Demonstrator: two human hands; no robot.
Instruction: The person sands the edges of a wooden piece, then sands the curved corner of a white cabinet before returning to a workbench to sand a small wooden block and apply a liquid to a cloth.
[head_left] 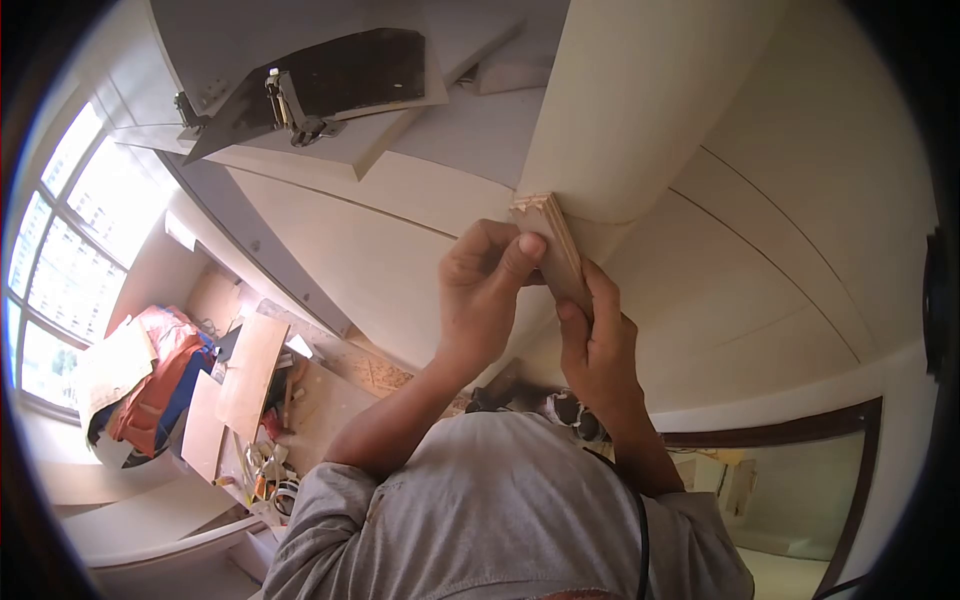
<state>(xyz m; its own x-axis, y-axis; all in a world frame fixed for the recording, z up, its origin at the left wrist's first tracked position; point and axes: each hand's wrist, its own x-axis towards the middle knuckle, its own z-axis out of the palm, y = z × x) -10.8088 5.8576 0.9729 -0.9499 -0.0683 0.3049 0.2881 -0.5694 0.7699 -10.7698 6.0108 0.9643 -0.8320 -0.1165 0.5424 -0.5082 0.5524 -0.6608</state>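
Note:
A short plywood strip (557, 245) with layered edges and a rough, chipped top end is held tilted in front of my chest. My left hand (487, 285) pinches its upper part, thumb on the face and fingers curled behind. Lower down, my right hand (603, 345) grips the other end between thumb and fingers. Beyond the strip's top end, in this view, is the base of a pale column-like surface (620, 110).
Metal hinges (288, 105) project by a dark panel (370, 70) in the open cabinet above. Pale boards (250, 375), tools (265, 470) and an orange-red bag (160, 375) lie at lower left, near a barred window (80, 225). A dark-framed opening (870, 470) is at lower right.

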